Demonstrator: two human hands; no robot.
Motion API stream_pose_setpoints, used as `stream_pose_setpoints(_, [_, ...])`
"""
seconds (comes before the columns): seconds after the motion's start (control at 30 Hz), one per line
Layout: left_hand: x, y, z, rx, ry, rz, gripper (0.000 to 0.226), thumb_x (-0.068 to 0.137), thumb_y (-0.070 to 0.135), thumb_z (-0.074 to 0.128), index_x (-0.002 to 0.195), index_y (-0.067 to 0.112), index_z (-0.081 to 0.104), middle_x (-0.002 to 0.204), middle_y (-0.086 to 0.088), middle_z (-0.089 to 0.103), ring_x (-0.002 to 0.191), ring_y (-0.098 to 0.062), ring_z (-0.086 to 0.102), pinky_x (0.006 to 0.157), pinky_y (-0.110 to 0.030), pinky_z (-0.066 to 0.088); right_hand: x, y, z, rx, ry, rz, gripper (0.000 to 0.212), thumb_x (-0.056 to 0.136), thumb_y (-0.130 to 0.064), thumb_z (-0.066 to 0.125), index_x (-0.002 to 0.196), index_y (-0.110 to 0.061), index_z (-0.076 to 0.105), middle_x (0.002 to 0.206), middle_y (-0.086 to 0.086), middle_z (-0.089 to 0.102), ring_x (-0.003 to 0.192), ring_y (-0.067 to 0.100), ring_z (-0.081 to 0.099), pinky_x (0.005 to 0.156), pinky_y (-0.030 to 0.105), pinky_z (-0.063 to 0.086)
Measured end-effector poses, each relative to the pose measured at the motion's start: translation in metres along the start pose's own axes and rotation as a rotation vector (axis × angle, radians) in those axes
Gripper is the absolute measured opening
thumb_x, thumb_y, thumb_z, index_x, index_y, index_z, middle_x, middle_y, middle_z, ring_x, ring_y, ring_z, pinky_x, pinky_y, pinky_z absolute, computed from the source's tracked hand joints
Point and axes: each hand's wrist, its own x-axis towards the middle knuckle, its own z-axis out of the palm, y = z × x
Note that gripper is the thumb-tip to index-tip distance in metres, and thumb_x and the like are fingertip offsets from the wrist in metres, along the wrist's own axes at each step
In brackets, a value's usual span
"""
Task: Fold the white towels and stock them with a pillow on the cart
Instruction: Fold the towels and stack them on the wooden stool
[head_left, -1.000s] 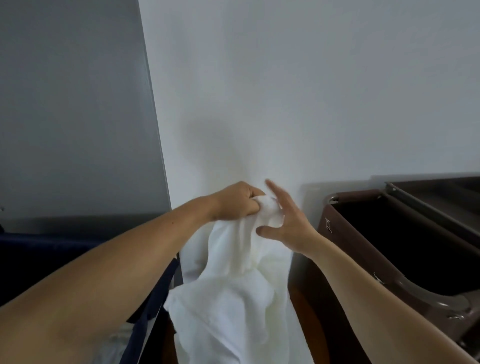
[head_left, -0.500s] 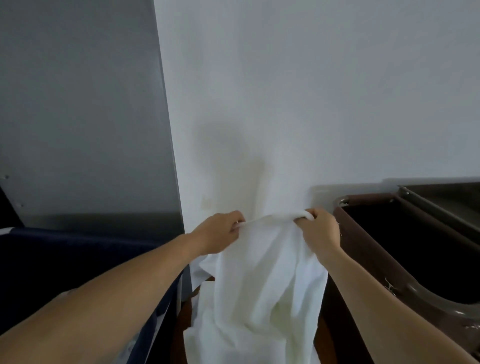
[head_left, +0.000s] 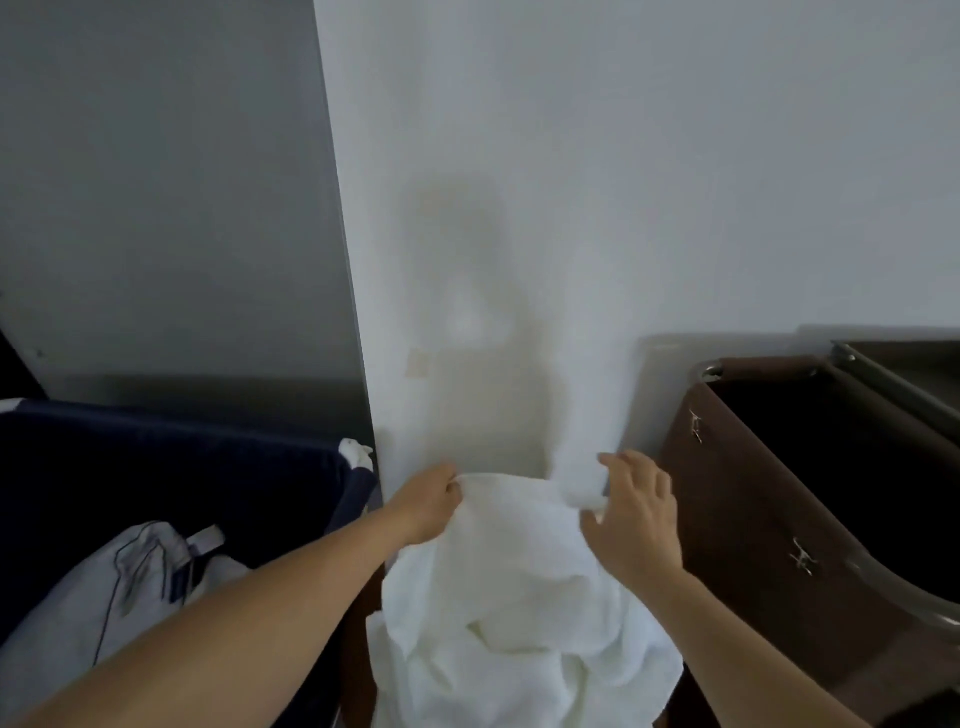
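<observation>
On the far left sits a dark blue bin (head_left: 171, 467) with crumpled white laundry (head_left: 119, 597) in it. Next comes the left hand (head_left: 426, 506), which pinches the top edge of the white towel (head_left: 514, 597) between thumb and fingers. The towel hangs in front of the white wall (head_left: 623, 208), between the blue bin and the brown bin (head_left: 769, 545), and its lower part is bunched up in soft lumps. The right hand (head_left: 634, 512) touches the other end of the top edge. Its fingers look half spread and a bit blurry, so I cannot tell if it has a real hold yet. The step here looks like opening the towel out flat before the first fold. To do it well, the right hand should get a firm pinch on its corner first. Then both hands can pull apart until the top edge is straight and tight. A small shake would let the lumps drop out. The towel should hang clear of both bins so it does not snag.
</observation>
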Motion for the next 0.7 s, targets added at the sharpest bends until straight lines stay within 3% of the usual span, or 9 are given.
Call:
stream_pose_setpoints(0.1, [0.007,0.000,0.005,-0.079,0.132,0.043,0.022,0.105,0.023,0.035,0.108,0.016,0.056,0.100,0.000,0.058,0.095,-0.021,0.055,0.081,-0.033,0.045,-0.034,-0.032,0.035,0.192,-0.053,-0.362,0.039,0.081,-0.033,0.064,0.117,-0.019,0.063,0.115,-0.002,0.059,0.107,0.020,0.054,0.095,0.036,0.049])
stream_pose_setpoints(0.17, [0.007,-0.005,0.009,-0.052,0.096,0.101,0.023,0.104,0.029,0.039,0.117,0.021,0.056,0.108,0.002,0.061,0.100,-0.019,0.057,0.087,-0.032,0.047,-0.054,-0.061,0.057,0.260,-0.445,-0.398,0.035,0.091,-0.040,0.057,0.121,-0.021,0.062,0.117,-0.006,0.062,0.107,0.014,0.055,0.099,0.036,0.048])
stream_pose_setpoints(0.23, [0.004,-0.017,0.014,-0.004,-0.005,0.128,0.023,0.099,0.037,0.051,0.117,0.024,0.056,0.109,0.005,0.060,0.099,-0.016,0.057,0.085,-0.031,0.048,-0.070,-0.079,0.088,0.086,-0.779,-0.428,0.061,0.091,-0.055,0.056,0.141,-0.023,0.046,0.142,-0.004,0.047,0.131,0.017,0.040,0.114,0.039,0.034])
stream_pose_setpoints(0.3, [-0.002,-0.032,0.015,0.048,-0.127,0.130,0.020,0.090,0.030,0.063,0.105,0.019,0.058,0.096,0.008,0.054,0.087,-0.012,0.053,0.068,-0.023,0.041,-0.086,-0.087,0.120,-0.125,-0.876,-0.489,0.085,0.082,-0.062,0.062,0.149,-0.021,0.029,0.149,0.001,0.033,0.138,0.025,0.028,0.113,0.045,0.029])
stream_pose_setpoints(0.37, [-0.010,-0.046,0.015,0.137,-0.250,0.111,0.012,0.084,0.018,0.064,0.084,0.012,0.053,0.083,0.004,0.049,0.073,-0.013,0.048,0.058,-0.024,0.033,-0.100,-0.089,0.144,-0.293,-0.839,-0.534,0.078,0.085,-0.048,0.066,0.147,-0.020,0.029,0.143,0.005,0.036,0.131,0.029,0.034,0.107,0.047,0.033])
stream_pose_setpoints(0.47, [-0.017,-0.067,0.015,0.225,-0.390,0.046,0.021,0.091,0.012,0.054,0.073,0.012,0.043,0.084,-0.004,0.048,0.075,-0.020,0.047,0.061,-0.030,0.033,-0.104,-0.088,0.151,-0.309,-0.767,-0.447,0.039,0.095,-0.019,0.052,0.135,-0.019,0.049,0.133,0.007,0.052,0.119,0.029,0.049,0.100,0.041,0.040])
stream_pose_setpoints(0.57, [-0.019,-0.071,0.009,0.147,-0.303,0.050,0.017,0.100,0.015,0.045,0.090,0.013,0.058,0.095,0.000,0.055,0.093,-0.020,0.054,0.072,-0.029,0.037,-0.080,-0.083,0.123,0.022,-0.627,-0.142,0.025,0.096,-0.025,0.046,0.110,-0.018,0.065,0.115,0.004,0.065,0.108,0.026,0.059,0.094,0.034,0.046])
stream_pose_setpoints(0.63, [-0.018,-0.058,0.000,0.017,-0.169,0.053,0.022,0.102,0.015,0.042,0.110,0.013,0.063,0.102,0.004,0.056,0.099,-0.016,0.054,0.076,-0.022,0.038,-0.055,-0.081,0.089,0.448,-0.487,0.174,0.023,0.090,-0.017,0.048,0.092,-0.012,0.070,0.097,0.008,0.070,0.093,0.026,0.062,0.085,0.037,0.049])
stream_pose_setpoints(0.7, [-0.016,-0.036,-0.010,-0.133,-0.085,0.051,0.022,0.102,0.016,0.042,0.110,0.013,0.063,0.101,0.000,0.060,0.097,-0.019,0.056,0.072,-0.015,0.043,-0.035,-0.078,0.049,0.865,-0.322,0.414,0.021,0.074,-0.013,0.049,0.072,-0.008,0.069,0.076,0.013,0.066,0.075,0.026,0.058,0.067,0.041,0.047])
